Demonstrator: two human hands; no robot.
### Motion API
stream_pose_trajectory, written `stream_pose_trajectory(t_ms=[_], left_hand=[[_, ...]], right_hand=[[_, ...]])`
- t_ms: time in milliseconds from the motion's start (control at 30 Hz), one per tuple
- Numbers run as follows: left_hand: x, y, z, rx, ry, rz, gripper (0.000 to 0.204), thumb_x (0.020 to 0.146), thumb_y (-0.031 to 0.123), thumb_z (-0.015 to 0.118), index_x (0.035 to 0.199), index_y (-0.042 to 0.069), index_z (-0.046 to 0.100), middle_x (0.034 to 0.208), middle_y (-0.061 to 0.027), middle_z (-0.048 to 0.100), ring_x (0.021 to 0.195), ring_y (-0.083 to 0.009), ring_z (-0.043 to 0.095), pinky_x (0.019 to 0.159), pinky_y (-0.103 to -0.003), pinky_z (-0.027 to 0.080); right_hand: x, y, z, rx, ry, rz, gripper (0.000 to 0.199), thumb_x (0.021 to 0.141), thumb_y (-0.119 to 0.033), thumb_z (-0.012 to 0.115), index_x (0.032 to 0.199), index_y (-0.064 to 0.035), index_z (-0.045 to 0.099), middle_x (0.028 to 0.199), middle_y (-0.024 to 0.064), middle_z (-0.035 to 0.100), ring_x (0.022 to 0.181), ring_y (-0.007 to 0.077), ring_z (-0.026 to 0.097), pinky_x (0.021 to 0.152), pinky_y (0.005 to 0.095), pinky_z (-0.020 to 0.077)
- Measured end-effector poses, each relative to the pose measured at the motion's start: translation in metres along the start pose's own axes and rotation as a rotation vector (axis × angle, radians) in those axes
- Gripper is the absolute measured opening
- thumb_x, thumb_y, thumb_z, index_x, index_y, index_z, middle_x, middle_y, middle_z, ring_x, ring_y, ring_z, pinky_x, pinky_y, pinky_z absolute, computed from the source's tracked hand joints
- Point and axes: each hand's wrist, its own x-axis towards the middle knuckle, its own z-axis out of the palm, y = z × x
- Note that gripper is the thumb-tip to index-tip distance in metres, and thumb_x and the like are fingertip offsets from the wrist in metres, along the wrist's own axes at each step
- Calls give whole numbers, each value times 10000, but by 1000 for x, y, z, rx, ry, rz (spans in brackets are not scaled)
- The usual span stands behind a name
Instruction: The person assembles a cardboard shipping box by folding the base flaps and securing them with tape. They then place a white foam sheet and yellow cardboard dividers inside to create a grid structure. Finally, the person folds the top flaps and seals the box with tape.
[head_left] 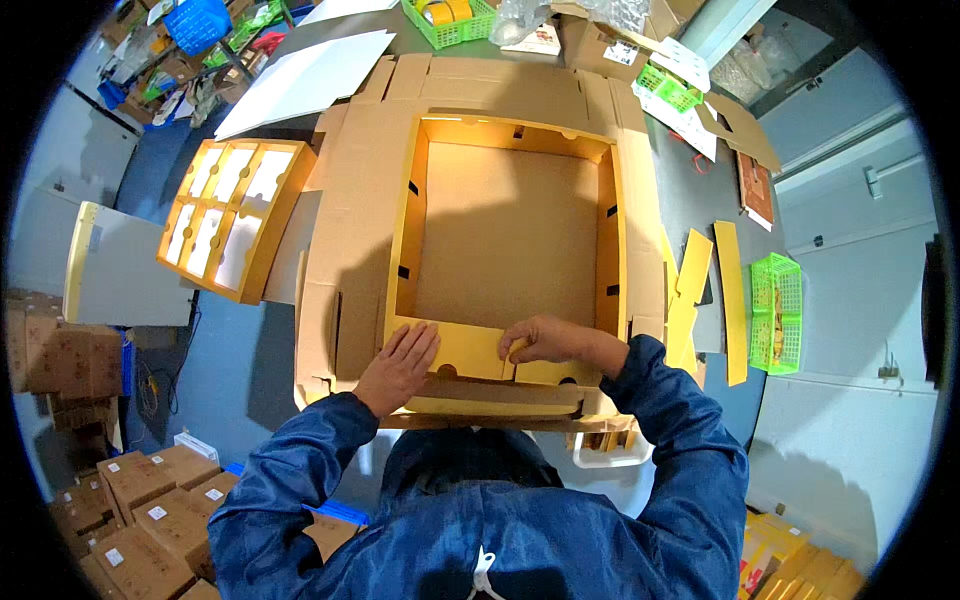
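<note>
The yellow frame (468, 350) lies on flattened cardboard (358, 170) on the bench (690, 215), its near side beneath both hands. The left hand (402, 366) rests on that side's left part, its grip slack with fingers stretched out and clasping nothing, while the right hand (548, 340) bends its fingers at the right part, though whether its grip has hold of an edge I cannot tell. A divided tray (282, 235) stands left, yellow strips (736, 300) right.
</note>
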Motion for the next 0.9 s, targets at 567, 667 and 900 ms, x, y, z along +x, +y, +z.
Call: stream_pose_trajectory(t_ms=[567, 667, 900], left_hand=[[4, 2, 0, -45, 3, -63, 801, 710, 126, 710, 1372, 7, 276, 1421, -160, 293, 1333, -316, 269, 1119, -437, 216], [-2, -1, 7, -15, -36, -52, 819, 716, 125, 708, 1381, 2, 247, 1429, -169, 270, 1339, -329, 247, 1121, -440, 207], [0, -8, 17, 36, 23, -9, 808, 735, 152, 692, 1388, -4, 242, 1437, -186, 253, 1341, -360, 218, 1114, -454, 201]], right_hand=[[-296, 94, 105, 570, 1894, 112, 141, 869, -37, 587, 1006, -3, 582, 851, 48, 615, 722, 104, 583, 652, 218, 471], [-340, 155, 190, 710, 2067, 368, 168, 862, -39, 582, 1017, 25, 578, 836, 59, 613, 690, 108, 578, 609, 217, 474], [-342, 218, 279, 944, 2092, 596, 218, 854, -56, 567, 1049, 41, 573, 783, 54, 602, 629, 108, 560, 560, 214, 475]])
